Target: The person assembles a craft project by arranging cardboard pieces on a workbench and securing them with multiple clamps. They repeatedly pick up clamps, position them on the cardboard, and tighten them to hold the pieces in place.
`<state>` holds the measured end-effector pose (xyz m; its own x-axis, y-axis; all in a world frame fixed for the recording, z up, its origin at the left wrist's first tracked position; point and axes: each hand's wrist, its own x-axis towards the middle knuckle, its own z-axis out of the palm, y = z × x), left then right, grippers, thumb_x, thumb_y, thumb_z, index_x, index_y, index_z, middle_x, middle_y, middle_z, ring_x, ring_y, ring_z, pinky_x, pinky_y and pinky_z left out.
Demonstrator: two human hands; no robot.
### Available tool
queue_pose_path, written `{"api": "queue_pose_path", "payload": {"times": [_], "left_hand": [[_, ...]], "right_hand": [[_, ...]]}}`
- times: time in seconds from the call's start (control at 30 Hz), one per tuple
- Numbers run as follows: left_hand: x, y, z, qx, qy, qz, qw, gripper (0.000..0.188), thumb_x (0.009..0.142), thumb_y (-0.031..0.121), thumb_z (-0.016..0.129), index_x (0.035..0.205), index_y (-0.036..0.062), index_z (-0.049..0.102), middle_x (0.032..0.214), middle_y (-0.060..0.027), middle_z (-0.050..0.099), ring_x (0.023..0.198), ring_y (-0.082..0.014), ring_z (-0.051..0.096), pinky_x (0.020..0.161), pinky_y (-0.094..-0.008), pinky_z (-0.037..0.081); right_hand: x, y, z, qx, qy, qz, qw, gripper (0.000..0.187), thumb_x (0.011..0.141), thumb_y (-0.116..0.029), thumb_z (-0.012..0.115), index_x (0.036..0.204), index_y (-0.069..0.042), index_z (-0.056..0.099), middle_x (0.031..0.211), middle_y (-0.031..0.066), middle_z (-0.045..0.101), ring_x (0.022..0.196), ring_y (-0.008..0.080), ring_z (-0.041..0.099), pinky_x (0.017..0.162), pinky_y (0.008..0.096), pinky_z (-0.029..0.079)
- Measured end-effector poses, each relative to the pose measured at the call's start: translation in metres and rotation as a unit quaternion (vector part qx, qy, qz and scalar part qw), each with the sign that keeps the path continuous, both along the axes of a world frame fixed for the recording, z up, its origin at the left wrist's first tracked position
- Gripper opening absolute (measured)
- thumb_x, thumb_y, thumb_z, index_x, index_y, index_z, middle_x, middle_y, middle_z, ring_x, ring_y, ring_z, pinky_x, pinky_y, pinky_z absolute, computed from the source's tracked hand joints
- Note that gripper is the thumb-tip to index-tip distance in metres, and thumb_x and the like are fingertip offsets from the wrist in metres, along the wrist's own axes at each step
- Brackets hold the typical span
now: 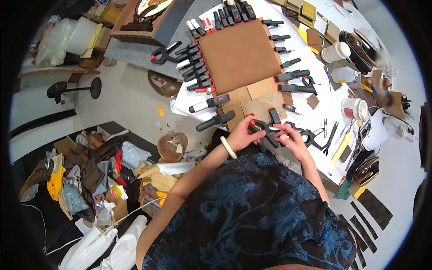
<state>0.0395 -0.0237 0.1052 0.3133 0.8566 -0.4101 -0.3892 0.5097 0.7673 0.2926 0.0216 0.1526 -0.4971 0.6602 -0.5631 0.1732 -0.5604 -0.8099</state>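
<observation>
Close to my body, at the table's near edge, a black spring clamp with a red tip sits between my hands. My left hand, with a cream bangle at its wrist, grips the clamp from the left. On the other side, the bent fingers of my right hand close on its handle, where a small white part shows. Just beyond lies a brown sheet on board, ringed by several clamps such as this black one. A strip of tan cardboard lies along the sheet's near edge.
White paper covers the table. Scissors, a white tub and a white-wrapped roll stand or lie to the right. A large loose clamp is at the left. A bin and heaped scraps are at lower left.
</observation>
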Motion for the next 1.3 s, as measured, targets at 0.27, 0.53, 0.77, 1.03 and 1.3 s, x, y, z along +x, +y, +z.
{"api": "queue_pose_path", "payload": {"times": [0.27,0.53,0.77,1.03,1.3], "left_hand": [[-0.009,-0.002,0.003,-0.036,0.002,0.032,0.999,0.03,0.098,0.011,0.074,0.122,0.0029,0.058,0.1,-0.0041,0.068,0.074,-0.0104,0.067,0.063,-0.0246,0.057],[-0.024,-0.016,-0.014,-0.131,0.056,-0.026,0.989,0.039,0.106,0.027,0.064,0.135,0.0023,0.056,0.11,-0.0124,0.072,0.09,-0.0193,0.072,0.083,-0.0326,0.06],[-0.087,-0.063,-0.114,-0.419,0.198,0.123,0.877,0.038,0.098,0.036,0.073,0.114,0.0039,0.063,0.099,-0.0093,0.067,0.09,-0.0197,0.068,0.077,-0.0344,0.06],[-0.062,-0.043,-0.13,-0.379,0.121,0.101,0.912,0.045,0.101,0.046,0.068,0.13,0.0119,0.063,0.12,-0.0041,0.066,0.116,-0.0198,0.059,0.106,-0.0407,0.048],[-0.049,-0.035,-0.134,-0.386,0.115,0.125,0.907,0.035,0.103,0.039,0.067,0.126,0.0129,0.064,0.12,-0.0027,0.07,0.108,-0.0196,0.064,0.093,-0.0377,0.048]], "right_hand": [[-0.007,-0.006,0.002,0.188,-0.081,0.108,0.973,0.072,0.078,-0.033,0.091,0.135,0.001,0.061,0.109,0.0094,0.061,0.1,0.0177,0.062,0.091,0.0326,0.054],[0.037,-0.041,-0.015,0.258,-0.161,-0.01,0.953,0.056,0.074,-0.031,0.093,0.117,-0.003,0.069,0.09,0.0036,0.058,0.082,0.0135,0.057,0.069,0.0279,0.047],[0.138,-0.062,-0.115,-0.036,-0.194,-0.211,0.957,0.047,0.079,-0.029,0.093,0.107,0.003,0.073,0.083,-0.0019,0.067,0.074,0.0045,0.056,0.068,0.0218,0.044],[0.13,0.015,-0.12,-0.04,-0.159,-0.127,0.978,0.036,0.082,-0.024,0.09,0.106,0.0,0.08,0.083,0.0029,0.075,0.073,0.0069,0.063,0.068,0.0236,0.049],[0.144,0.058,-0.126,-0.033,-0.097,-0.019,0.995,0.027,0.084,-0.021,0.089,0.098,0.0,0.082,0.081,0.0032,0.075,0.071,0.0081,0.063,0.066,0.0245,0.05]]}}
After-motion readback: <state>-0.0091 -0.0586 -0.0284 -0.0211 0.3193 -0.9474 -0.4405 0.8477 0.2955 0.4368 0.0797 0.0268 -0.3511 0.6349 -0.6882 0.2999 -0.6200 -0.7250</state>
